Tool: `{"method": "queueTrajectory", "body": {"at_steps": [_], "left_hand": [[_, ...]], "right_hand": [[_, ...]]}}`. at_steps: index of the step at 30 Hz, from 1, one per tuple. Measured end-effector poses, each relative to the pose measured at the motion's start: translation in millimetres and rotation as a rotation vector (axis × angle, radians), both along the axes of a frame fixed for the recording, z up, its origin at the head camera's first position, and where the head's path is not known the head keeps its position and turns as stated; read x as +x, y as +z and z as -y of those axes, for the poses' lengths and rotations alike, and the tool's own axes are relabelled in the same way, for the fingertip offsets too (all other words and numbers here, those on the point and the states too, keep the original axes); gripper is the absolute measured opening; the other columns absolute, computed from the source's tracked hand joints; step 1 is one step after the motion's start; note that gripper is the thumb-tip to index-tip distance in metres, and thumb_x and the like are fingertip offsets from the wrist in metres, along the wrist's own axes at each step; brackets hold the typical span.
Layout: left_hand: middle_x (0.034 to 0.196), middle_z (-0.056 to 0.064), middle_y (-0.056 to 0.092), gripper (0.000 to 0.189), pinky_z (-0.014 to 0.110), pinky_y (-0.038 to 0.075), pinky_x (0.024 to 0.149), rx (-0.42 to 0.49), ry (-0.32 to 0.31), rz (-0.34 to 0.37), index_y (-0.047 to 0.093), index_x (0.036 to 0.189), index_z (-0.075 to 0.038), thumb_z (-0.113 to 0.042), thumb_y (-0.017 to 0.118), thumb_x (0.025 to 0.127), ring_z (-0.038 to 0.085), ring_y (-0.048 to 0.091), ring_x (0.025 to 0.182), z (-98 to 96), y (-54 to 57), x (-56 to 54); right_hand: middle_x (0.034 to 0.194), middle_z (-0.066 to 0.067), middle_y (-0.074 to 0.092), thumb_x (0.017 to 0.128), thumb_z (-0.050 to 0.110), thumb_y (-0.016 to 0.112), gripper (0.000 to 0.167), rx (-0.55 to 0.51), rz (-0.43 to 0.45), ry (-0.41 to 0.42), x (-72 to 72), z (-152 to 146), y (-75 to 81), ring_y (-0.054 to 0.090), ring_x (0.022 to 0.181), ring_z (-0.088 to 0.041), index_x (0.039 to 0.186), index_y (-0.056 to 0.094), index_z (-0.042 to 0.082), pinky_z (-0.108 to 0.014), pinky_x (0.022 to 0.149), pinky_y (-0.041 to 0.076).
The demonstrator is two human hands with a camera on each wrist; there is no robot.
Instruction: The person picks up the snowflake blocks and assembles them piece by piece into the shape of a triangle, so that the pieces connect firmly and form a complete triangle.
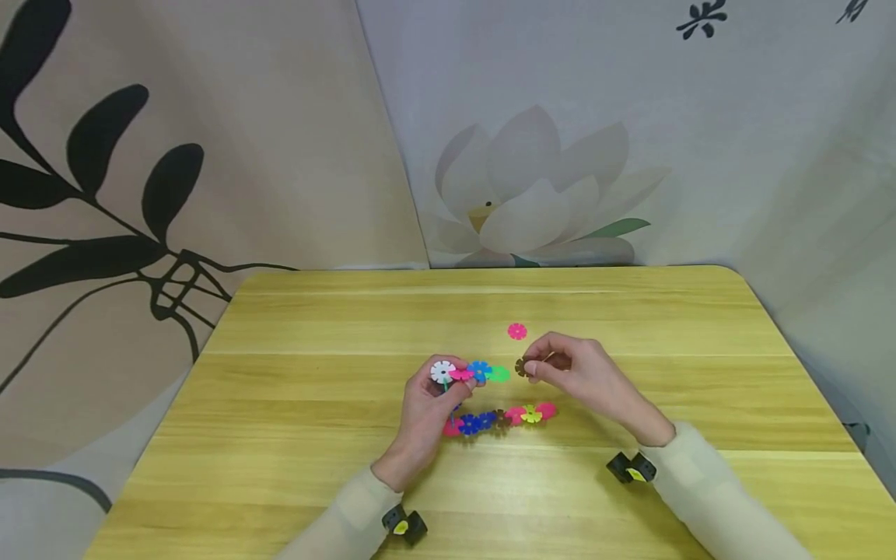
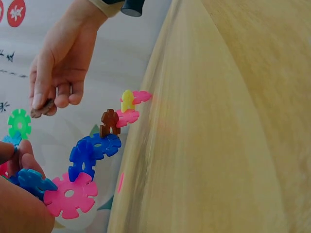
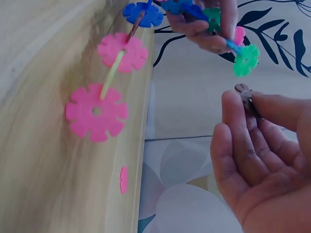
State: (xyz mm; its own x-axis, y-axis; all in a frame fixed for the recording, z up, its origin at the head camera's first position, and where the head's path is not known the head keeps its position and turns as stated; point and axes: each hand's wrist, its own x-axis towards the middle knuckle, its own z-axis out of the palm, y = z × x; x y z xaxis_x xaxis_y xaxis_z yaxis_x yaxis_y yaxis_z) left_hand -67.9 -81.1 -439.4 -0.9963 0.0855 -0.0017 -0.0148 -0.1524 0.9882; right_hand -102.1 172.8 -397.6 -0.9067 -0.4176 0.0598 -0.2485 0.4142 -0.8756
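My left hand (image 1: pixel 418 408) grips a chain of notched plastic snowflake discs. Along its upper stretch run a white disc (image 1: pixel 442 371), a pink one, a blue disc (image 1: pixel 479 371) and a green disc (image 1: pixel 500 374) at the free end. Below the hand the chain goes on through a large pink disc (image 2: pixel 71 195), blue discs (image 2: pixel 99 146), a brown disc (image 2: pixel 110 122) and a yellow disc (image 2: pixel 128 100) between two pinks. Between thumb and fingertips, my right hand (image 1: pixel 588 377) pinches a single brown disc (image 3: pixel 246 97), held apart from the green one and facing it.
One loose pink disc (image 1: pixel 517 331) lies flat on the wooden table (image 1: pixel 336 327), beyond the hands. Behind the table's far edge stands a cloth backdrop (image 1: pixel 280 140) printed with leaves and a flower. Each wrist wears a small black camera (image 1: pixel 631 467).
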Motion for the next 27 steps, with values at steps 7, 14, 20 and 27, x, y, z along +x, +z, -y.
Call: {"method": "queueTrajectory", "body": {"at_steps": [7, 14, 20, 27], "left_hand": [[0.101, 0.008, 0.074, 0.020, 0.028, 0.054, 0.075, 0.009, 0.003, -0.004, 0.065, 0.112, -0.002, -0.003, 0.072, 0.093, 0.037, 0.070, 0.098, 0.2, -1.2, -1.2], [0.101, 0.010, 0.073, 0.021, 0.027, 0.054, 0.075, 0.004, 0.003, 0.002, 0.065, 0.113, 0.000, -0.004, 0.073, 0.093, 0.038, 0.069, 0.097, -0.6, -0.4, -0.8], [0.102, 0.009, 0.073, 0.021, 0.028, 0.055, 0.075, -0.002, 0.004, 0.006, 0.065, 0.112, -0.001, -0.004, 0.073, 0.093, 0.038, 0.069, 0.098, -1.1, 0.3, -0.1], [0.104, 0.009, 0.073, 0.021, 0.032, 0.058, 0.081, -0.010, -0.007, -0.002, 0.064, 0.114, -0.001, -0.004, 0.072, 0.094, 0.040, 0.069, 0.101, -1.1, -0.4, -0.5]], "right_hand": [[0.097, 0.002, 0.076, 0.099, 0.022, 0.072, 0.014, -0.007, -0.009, 0.006, 7.9, 2, 2.1, 0.074, 0.088, -0.029, 0.107, 0.072, 0.010, -0.030, 0.075, 0.061], [0.097, 0.002, 0.076, 0.099, 0.021, 0.073, 0.013, 0.006, -0.029, 0.009, 12.3, 5, 2.1, 0.073, 0.090, -0.028, 0.107, 0.072, 0.011, -0.027, 0.076, 0.060], [0.097, 0.005, 0.076, 0.100, 0.020, 0.071, 0.011, 0.016, -0.055, 0.017, 14.0, 8, 2.0, 0.074, 0.091, -0.026, 0.107, 0.073, 0.012, -0.027, 0.076, 0.060], [0.095, 0.003, 0.077, 0.099, 0.019, 0.072, 0.010, 0.009, -0.067, 0.001, 15.1, 11, 1.4, 0.074, 0.082, -0.016, 0.105, 0.074, 0.011, -0.031, 0.072, 0.062]]}}
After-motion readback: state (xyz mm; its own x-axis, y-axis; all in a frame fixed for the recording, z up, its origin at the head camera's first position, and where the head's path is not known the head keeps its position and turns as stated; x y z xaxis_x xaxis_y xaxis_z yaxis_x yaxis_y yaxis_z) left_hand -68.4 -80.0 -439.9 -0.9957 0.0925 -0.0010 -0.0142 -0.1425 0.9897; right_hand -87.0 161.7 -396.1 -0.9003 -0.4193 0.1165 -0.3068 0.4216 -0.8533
